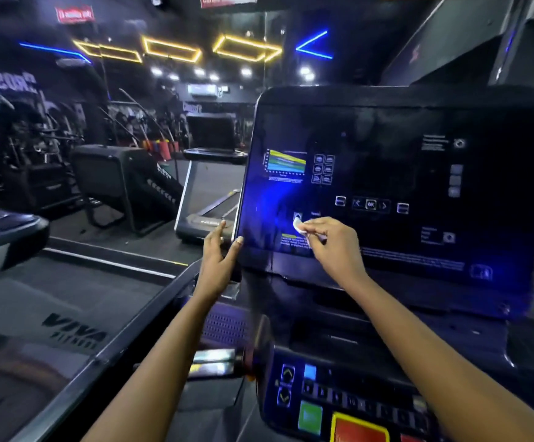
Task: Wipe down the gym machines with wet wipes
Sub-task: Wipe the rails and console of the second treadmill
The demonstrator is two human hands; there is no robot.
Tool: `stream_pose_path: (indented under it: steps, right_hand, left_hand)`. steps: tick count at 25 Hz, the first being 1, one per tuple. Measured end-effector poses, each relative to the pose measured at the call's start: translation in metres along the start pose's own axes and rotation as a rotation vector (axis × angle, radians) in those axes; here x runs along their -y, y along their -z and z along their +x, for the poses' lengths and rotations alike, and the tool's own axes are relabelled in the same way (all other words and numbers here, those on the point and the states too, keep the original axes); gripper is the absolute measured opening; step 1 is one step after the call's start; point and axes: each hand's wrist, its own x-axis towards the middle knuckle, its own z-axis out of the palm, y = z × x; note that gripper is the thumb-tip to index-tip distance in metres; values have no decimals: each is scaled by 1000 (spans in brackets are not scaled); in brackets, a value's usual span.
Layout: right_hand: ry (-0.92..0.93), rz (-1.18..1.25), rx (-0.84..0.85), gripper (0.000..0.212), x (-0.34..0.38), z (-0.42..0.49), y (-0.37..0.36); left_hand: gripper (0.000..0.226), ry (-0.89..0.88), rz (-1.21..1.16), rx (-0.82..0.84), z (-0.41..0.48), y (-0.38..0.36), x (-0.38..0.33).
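A large dark treadmill console screen [396, 173] stands tilted in front of me, with printed icons and a coloured chart at its upper left. My right hand [329, 247] presses a small white wet wipe [299, 225] against the screen's lower left area. My left hand [219, 253] grips the screen's left edge, thumb on the front face and fingers behind it.
Below the screen lies the control panel [339, 397] with arrow keys, a green button and a red button. A second treadmill [208, 199] stands ahead on the left, another machine's deck [68, 314] beside me. Weight machines fill the dim background.
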Motion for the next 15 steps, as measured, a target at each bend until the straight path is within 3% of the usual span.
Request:
stream_pose_path:
  steps: [2, 7, 15]
  right_hand:
    - [84, -30, 21, 23, 2, 24, -12]
    - [183, -103, -49, 26, 1, 89, -20]
    - [300, -177, -194, 27, 9, 196, -16]
  left_hand:
    - [69, 32, -84, -5, 24, -5, 10]
    - [38, 10, -295, 62, 97, -25, 0]
    - [56, -206, -336, 183, 196, -45, -34]
